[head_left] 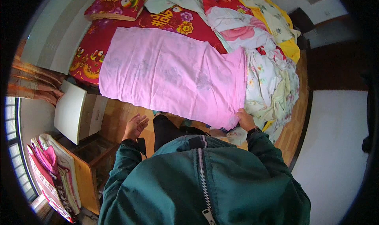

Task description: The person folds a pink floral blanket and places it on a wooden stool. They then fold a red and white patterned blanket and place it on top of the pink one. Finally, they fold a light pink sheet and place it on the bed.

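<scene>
A pink cloth (171, 74), folded into a long rectangle with faint grey floral prints, lies across the near part of the bed. Its front edge hangs towards me, and shallow creases run over it. My right hand (245, 120) grips the near right corner, where the fabric bunches under the fingers. My left hand (136, 126) is in the air below the cloth's near left edge, fingers apart and holding nothing. Beneath the cloth spreads a red bedcover (201, 24) with gold characters and flowers.
Crumpled white floral fabric (260, 80) and a yellow pineapple-print cloth (266, 21) pile up at the right. A folded red quilt (118, 3) sits at the far left. Beside the bed stands a white bedside cabinet (71, 112). Folded textiles (56, 171) rest near the window.
</scene>
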Tool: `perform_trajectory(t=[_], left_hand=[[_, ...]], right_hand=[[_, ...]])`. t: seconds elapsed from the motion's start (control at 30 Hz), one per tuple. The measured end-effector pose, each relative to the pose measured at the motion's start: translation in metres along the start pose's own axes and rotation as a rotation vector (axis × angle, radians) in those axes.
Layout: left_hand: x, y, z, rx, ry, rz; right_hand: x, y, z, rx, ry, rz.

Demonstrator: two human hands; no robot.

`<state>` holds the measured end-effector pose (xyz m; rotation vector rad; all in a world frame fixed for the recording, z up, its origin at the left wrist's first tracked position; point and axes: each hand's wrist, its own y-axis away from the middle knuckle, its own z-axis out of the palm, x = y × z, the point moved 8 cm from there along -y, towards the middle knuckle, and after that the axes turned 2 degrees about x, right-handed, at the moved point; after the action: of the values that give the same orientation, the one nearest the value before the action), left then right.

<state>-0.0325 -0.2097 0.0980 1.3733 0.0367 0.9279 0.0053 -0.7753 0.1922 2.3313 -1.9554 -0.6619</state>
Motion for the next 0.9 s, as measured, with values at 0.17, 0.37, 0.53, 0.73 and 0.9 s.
perform_trajectory(t=[0.17, 0.37, 0.53, 0.73, 0.9], left_hand=[[0.0, 0.019, 0.006, 0.024, -0.074, 0.012], [-0.024, 0.012, -0.034, 0.123, 0.0, 0.02], [-0.038, 0.013, -0.022, 0.054, -0.067, -0.017], [-0.031, 0.036, 0.039, -0.003, -0.189, -0.026], [-0.038, 0.028, 0.121, -0.346, -0.352, -0.155]], right_hand=[[0.041, 0.008, 0.018, -0.117, 0.112, 0.117], [0.079, 0.0, 0.041, 0.041, -0.194, 0.326], [0.093, -0.01, 0.04, 0.351, -0.172, 0.593], [0.13, -0.023, 0.068, 0.527, -0.355, 0.629], [0.158, -0.019, 0.105, 0.292, -0.725, 0.834]])
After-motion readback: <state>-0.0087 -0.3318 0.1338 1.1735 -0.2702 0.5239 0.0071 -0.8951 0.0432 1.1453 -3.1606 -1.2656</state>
